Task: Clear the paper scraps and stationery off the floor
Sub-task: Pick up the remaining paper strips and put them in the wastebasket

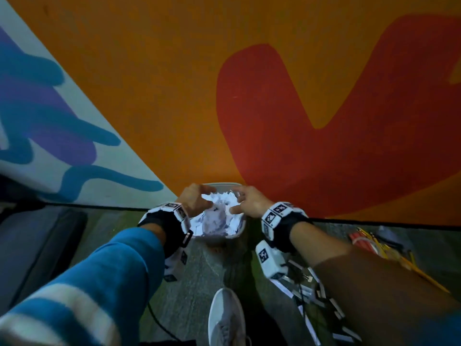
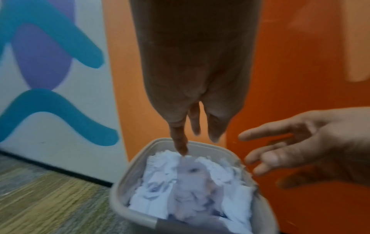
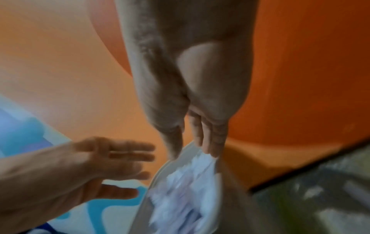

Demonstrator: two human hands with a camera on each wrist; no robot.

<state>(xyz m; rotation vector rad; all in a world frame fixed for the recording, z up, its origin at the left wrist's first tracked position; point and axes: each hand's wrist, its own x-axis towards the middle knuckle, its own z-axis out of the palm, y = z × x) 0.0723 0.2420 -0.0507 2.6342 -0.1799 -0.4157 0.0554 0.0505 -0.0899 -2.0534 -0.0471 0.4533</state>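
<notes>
- A heap of white torn paper scraps (image 1: 216,216) filled a small grey plastic bin with rounded corners (image 2: 118,204), reaching close to its rim.
- The bin stood on the floor, close against the foot of a wall.
- The person's left hand (image 1: 193,199) hovered over the left side of the bin, fingers spread and straight, holding nothing.
- The right hand (image 1: 249,201) hovered over the right side of the bin, fingers likewise spread and loose, holding nothing.
- The two hands faced each other across the paper, apart, with the heap showing between them.
- In the left wrist view, the left hand's fingertips (image 2: 181,148) pointed down at the top of the paper; whether they touched it could not be told, as the picture was blurred.
- Each wrist wore a black band carrying white blocks printed with black square markers (image 1: 278,213).
- The left arm wore a blue sleeve with white stripes (image 1: 82,290); the right forearm was bare.
- To the right of the bin, on the mottled grey-green carpet floor (image 1: 199,278), lay a loose bundle of yellow and red pencils (image 1: 371,243).
- Nearer the person, under the right forearm, lay small white and dark rectangular pieces (image 1: 326,303) scattered on the floor, too blurred to identify.
- A white shoe (image 1: 225,318) showed at the bottom centre.
- The wall behind was painted orange with a large red shape (image 1: 336,146), and white with blue and purple shapes to the left.
</notes>
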